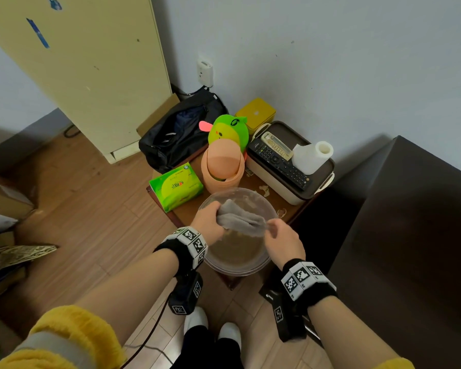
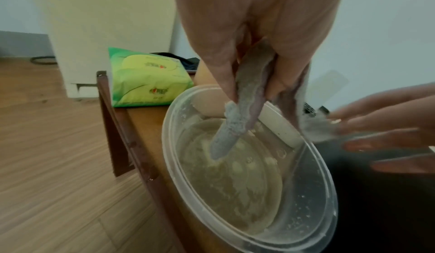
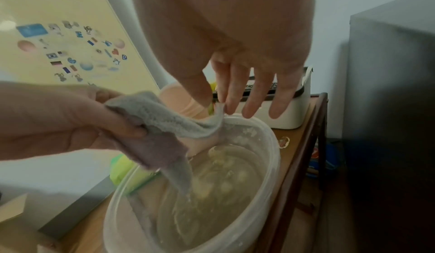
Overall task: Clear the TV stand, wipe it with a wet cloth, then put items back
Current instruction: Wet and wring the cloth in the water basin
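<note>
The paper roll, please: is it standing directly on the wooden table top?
No, the paper roll lies on the dark lid of the white box, beside the remote, not on the table.

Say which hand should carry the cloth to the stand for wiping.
Left, probably. The left hand already grips the bunched cloth over the basin; the right hand only pinches one corner.

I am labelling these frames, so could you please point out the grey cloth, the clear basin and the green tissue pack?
grey cloth (image 1: 240,218), head view, middle fold.
clear basin (image 2: 328,186), left wrist view, right rim.
green tissue pack (image 1: 176,186), head view, top face.
</note>
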Demonstrator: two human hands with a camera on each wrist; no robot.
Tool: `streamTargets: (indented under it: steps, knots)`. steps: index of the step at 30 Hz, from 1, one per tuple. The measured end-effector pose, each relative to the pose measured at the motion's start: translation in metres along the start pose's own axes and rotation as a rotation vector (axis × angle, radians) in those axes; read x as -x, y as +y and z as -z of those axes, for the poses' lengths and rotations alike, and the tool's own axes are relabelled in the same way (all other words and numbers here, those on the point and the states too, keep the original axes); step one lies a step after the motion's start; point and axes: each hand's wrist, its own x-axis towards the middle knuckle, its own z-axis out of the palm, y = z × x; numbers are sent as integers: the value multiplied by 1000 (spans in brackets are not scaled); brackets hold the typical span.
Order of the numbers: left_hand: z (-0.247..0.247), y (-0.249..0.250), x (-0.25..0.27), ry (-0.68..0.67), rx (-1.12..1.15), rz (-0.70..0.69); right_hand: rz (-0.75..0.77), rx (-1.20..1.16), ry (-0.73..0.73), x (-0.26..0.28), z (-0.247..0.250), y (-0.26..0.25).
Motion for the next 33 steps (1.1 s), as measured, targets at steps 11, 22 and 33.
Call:
streamTargets:
  steps: [11,22,33]
  knots:
    - [-2,15,0,-145,273,-174,71,-571,-319,-10,-41,-14]
    - [10,2,-6,-240,73,83,65,-810,-63,-18,-33,-12]
    - [-2,4,-5,-453,460,-81,327,-703,-279,-15,-20,-30]
